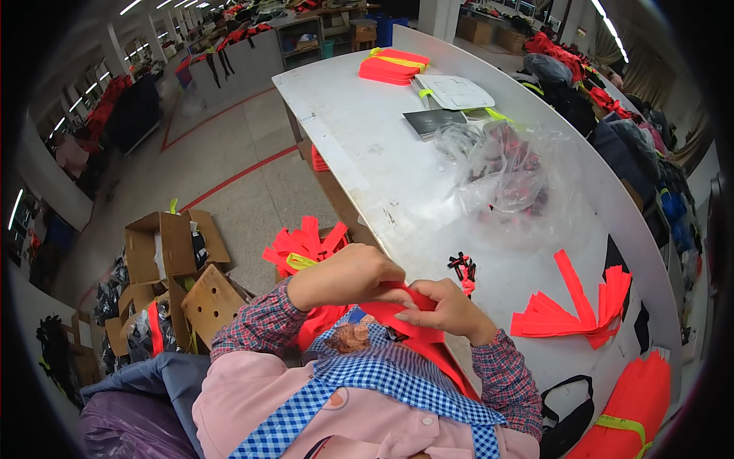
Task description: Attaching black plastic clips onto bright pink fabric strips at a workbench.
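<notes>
Close to my body, above my lap, both hands work on a bright red-orange fabric strip (419,327). My left hand (350,274) is closed on the strip's upper part, with its fingertips turned away and partly hidden. Thumb and fingers of my right hand (449,309) pinch the same strip a little to the right. Below the hands, the strip's long end runs down over my blue checked apron (382,369). Just beyond my right hand, small black pieces (462,268) with pink-red bits lie on the white table (359,164).
Fanned red-orange strips (573,306) and a tied bundle (623,405) lie at right. Farther along the table are a clear plastic bag (508,172), an open booklet (455,92) and stacked red pieces (394,67). Cardboard boxes (164,245) stand on the floor at left.
</notes>
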The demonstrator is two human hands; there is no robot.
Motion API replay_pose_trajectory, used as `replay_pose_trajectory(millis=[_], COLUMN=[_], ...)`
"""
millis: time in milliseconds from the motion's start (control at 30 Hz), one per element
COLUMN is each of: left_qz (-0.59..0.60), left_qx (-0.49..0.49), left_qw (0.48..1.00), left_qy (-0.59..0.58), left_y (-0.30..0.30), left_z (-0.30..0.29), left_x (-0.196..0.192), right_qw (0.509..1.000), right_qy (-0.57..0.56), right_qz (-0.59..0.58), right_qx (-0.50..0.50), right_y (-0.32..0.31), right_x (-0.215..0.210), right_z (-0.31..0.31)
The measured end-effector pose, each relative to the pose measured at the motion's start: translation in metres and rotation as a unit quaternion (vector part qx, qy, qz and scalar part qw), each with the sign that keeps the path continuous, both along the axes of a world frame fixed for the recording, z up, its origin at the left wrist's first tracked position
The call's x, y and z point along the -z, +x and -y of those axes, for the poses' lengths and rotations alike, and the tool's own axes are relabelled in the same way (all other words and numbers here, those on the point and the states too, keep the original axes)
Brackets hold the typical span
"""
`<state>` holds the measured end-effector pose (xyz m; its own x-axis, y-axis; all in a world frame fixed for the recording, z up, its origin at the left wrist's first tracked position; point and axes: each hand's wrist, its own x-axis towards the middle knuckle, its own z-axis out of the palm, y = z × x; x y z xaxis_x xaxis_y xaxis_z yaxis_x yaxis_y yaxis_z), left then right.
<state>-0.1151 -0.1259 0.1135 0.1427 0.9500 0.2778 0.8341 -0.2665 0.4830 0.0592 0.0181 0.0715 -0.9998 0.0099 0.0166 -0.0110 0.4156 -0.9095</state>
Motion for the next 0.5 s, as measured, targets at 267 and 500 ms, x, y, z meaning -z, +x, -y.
replay_pose_trajectory(millis=[267, 500], left_qz=[-0.005, 0.145], left_qx=[-0.214, 0.103], left_qw=[0.972, 0.959], left_qy=[-0.099, -0.22], left_y=[-0.057, 0.023], left_z=[0.032, -0.02], left_x=[-0.018, 0.076], right_qw=[0.992, 0.953], right_qy=[0.031, 0.295], right_qz=[0.109, 0.061], right_qx=[0.054, 0.024], right_y=[0.048, 0.045], right_x=[0.016, 0.012], right_z=[-0.03, -0.015])
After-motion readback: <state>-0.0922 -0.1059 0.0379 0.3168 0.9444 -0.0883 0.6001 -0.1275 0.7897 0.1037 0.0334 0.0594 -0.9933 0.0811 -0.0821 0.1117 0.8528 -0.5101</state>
